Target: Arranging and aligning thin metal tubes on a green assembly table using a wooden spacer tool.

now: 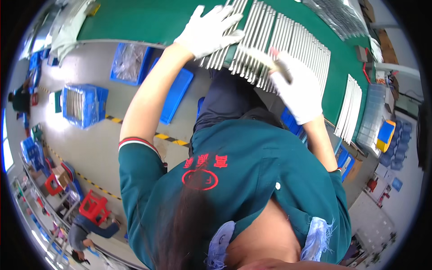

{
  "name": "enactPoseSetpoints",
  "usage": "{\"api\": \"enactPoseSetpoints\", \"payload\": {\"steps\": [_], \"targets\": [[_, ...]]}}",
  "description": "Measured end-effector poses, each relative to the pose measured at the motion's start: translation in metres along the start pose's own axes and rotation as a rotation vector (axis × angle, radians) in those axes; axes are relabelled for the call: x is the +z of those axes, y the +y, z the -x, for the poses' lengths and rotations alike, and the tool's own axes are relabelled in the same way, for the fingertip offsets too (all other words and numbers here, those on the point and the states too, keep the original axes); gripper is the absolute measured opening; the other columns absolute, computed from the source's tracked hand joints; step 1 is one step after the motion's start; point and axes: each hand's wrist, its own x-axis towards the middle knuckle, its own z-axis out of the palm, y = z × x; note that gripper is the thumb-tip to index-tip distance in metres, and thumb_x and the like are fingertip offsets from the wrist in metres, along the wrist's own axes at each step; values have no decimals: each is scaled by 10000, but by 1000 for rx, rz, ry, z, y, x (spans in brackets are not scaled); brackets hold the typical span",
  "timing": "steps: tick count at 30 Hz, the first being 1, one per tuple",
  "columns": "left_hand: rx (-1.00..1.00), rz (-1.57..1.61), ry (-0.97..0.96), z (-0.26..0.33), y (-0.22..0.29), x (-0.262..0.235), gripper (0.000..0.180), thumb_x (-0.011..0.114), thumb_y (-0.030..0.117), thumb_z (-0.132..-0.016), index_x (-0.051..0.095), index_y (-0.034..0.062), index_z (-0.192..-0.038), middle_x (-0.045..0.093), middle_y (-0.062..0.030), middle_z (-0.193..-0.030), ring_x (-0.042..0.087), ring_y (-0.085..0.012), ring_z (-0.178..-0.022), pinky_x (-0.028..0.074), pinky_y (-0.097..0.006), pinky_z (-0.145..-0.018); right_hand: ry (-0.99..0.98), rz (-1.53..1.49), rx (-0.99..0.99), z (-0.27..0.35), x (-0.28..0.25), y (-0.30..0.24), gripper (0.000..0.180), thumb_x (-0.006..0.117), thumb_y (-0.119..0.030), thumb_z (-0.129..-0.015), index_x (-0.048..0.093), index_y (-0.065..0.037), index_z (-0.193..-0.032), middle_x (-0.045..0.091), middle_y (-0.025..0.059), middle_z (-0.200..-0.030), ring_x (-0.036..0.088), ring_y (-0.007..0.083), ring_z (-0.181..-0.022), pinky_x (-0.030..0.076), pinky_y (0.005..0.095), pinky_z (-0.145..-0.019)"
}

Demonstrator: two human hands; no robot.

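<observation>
Sitting leftmost, a blue plastic crate [101, 98] wrapped in clear film holds stacked pale strips [74, 104]; next, a blue plastic tub [145, 62] holds crumpled clear plastic [129, 63]. Red lettering [220, 161] marks the dark-green shirt [245, 180]. The white-gloved left hand [209, 32] spreads its fingers over slender, silvery, ribbed-looking strips [255, 29] along the green surface's [135, 20] near edge; over them, the white-gloved right hand [299, 87] blurs, its grip impossible to tell.

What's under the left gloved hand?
Left hand is spread over the leftmost silver strips, whose near ends show past it; green tabletop shows alongside. Whatever lies directly beneath is covered.
</observation>
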Motion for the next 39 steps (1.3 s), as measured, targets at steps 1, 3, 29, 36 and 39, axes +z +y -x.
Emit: {"api": "enactPoseSetpoints", "payload": {"steps": [1, 3, 29, 36, 39], "targets": [[-4, -194, 18, 3, 3, 5, 680, 443, 584, -1032, 402, 200, -1592, 366, -151, -1652, 355, -355, -1519, 175, -549, -1256, 2, -32, 233, -3, -10, 1, 429, 692, -276, -931, 661, -145, -1338, 728, 151, -1134, 711, 336, -988, 566, 407, -878], [29, -198, 127, 2, 12, 19, 626, 463, 549, -1031, 482, 178, -1536, 427, -150, -1608, 420, -369, -1462, 246, -559, -1217, 154, 55, 444, 2, -25, 55, 368, 640, -265, -962, 652, -123, -1302, 714, 152, -1184, 700, 359, -1063, 561, 435, -893], [361, -153, 126, -34, 49, 5, 520, 621, 480, -962, 628, 227, -1416, 580, -133, -1470, 531, -384, -1338, 327, -548, -1170, -136, 291, -201, 10, -5, 117, 624, 605, -492, -962, 574, -107, -1453, 493, 139, -1555, 386, 332, -1481, 241, 480, -1259], [334, -88, 196, -29, 13, -2, 474, 675, 435, -935, 682, 196, -1344, 616, -129, -1427, 553, -361, -1326, 346, -545, -1156, -178, 279, -233, -15, 7, 88, 679, 523, -537, -993, 535, -65, -1479, 466, 137, -1581, 376, 336, -1489, 212, 487, -1268], [246, 27, 290, -55, 0, -2, 403, 663, 385, -966, 715, 146, -1286, 640, -159, -1391, 575, -371, -1288, 396, -474, -1127, -158, 248, -265, -34, 22, 85, 663, 529, -520, -990, 540, -59, -1467, 472, 162, -1566, 388, 333, -1482, 235, 476, -1260]]}}
